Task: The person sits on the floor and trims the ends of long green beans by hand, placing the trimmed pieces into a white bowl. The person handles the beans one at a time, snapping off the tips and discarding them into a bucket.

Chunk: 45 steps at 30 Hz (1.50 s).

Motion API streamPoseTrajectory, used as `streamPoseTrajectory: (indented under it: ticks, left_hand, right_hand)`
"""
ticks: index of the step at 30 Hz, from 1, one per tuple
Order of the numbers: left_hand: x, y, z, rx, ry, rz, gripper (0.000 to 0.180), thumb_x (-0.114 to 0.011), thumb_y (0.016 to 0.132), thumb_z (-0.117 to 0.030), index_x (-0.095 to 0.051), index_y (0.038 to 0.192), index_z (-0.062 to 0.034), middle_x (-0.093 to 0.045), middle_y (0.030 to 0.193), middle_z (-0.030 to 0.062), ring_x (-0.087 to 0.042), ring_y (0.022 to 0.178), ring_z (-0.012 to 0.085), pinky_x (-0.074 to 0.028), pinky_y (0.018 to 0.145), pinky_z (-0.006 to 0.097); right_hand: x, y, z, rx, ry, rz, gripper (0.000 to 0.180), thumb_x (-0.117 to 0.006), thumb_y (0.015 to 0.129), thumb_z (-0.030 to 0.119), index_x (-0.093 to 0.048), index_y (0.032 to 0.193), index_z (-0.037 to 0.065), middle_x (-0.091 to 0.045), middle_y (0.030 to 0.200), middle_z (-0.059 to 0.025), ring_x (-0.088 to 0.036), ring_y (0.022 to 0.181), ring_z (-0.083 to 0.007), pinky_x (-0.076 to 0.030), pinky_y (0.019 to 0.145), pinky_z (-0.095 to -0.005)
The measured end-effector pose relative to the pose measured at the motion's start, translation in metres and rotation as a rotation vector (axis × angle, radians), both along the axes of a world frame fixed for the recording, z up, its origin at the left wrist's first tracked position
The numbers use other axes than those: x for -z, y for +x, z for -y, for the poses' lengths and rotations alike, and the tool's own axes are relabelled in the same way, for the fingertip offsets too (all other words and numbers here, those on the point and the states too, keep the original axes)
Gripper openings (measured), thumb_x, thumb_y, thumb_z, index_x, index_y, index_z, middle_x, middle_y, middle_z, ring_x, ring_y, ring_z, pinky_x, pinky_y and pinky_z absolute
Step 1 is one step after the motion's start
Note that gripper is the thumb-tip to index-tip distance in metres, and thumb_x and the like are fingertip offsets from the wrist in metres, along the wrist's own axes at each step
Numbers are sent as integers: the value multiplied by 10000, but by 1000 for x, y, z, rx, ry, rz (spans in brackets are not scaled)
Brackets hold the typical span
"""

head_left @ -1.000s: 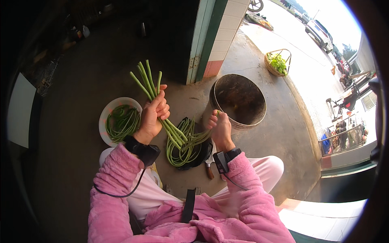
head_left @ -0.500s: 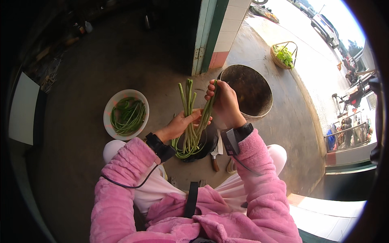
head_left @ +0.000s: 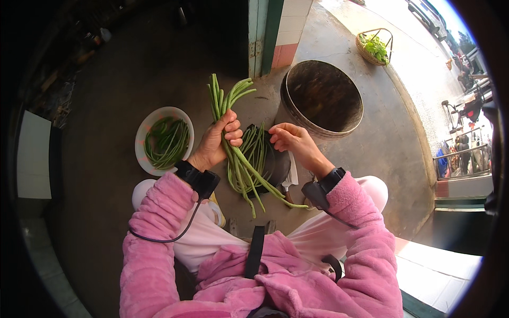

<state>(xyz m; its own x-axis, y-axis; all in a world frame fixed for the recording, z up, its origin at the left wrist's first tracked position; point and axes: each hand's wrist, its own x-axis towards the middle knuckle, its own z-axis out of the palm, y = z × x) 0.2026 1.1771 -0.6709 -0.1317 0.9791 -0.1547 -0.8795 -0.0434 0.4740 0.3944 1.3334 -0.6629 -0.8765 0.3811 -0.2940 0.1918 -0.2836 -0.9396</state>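
My left hand (head_left: 218,140) is closed round the middle of a bunch of long green beans (head_left: 229,100). Their upper ends fan out above the fist, and the lower ends droop toward my lap. Below and behind them, more long beans (head_left: 256,146) lie on something black (head_left: 280,165), perhaps a bag. My right hand (head_left: 298,146) hovers beside that pile, fingers curled and pinched together; whether anything small is between them does not show. A knife (head_left: 292,169) with a wooden handle lies on the floor under my right wrist.
On the left stands a pale bowl (head_left: 140,146) with green beans inside. A large round bucket (head_left: 289,108) with a dark interior is ahead on the right. Beyond it sits a wicker basket (head_left: 362,51) of leafy greens. A green door frame (head_left: 260,40) rises ahead.
My left hand has gone from supporting the beans to a fist round them, tilting the bunch. The right hand has let go of the bunch and moved lower and slightly right.
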Motion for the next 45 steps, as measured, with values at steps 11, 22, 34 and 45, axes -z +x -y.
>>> streamPoseTrajectory:
  ticks: [11,22,34,45]
  left_hand:
    - [1,-43,-6,-228,77,100,289,-540,985,-380,-436,827,-161,-293,625,-87,-304,530,31,-322,515,190]
    - [0,-54,-5,-352,98,9,285,-538,985,-386,-432,834,-169,-289,631,-88,-291,527,28,-311,511,184]
    - [-8,-55,-1,-553,-18,-50,297,-617,940,-399,-452,822,-182,-327,648,-79,-336,568,50,-334,545,212]
    - [-9,-47,-5,-600,-166,-154,320,-655,918,-388,-455,801,-168,-334,642,-64,-361,581,69,-348,546,235]
  right_hand:
    - [-13,23,29,-456,394,76,327,-522,1002,290,-654,1092,4,-683,849,-53,-616,710,-125,-508,649,-272]
    - [7,26,51,-421,364,51,304,-455,1020,272,-597,1017,3,-603,846,-16,-539,742,-112,-469,651,-270]
    - [42,19,55,27,-455,53,250,-504,993,151,-568,1189,10,-583,886,-5,-548,759,-87,-471,671,-232]
    - [25,15,60,-299,-648,85,346,-472,1024,245,-589,1163,-49,-587,885,-10,-562,758,-83,-504,707,-239]
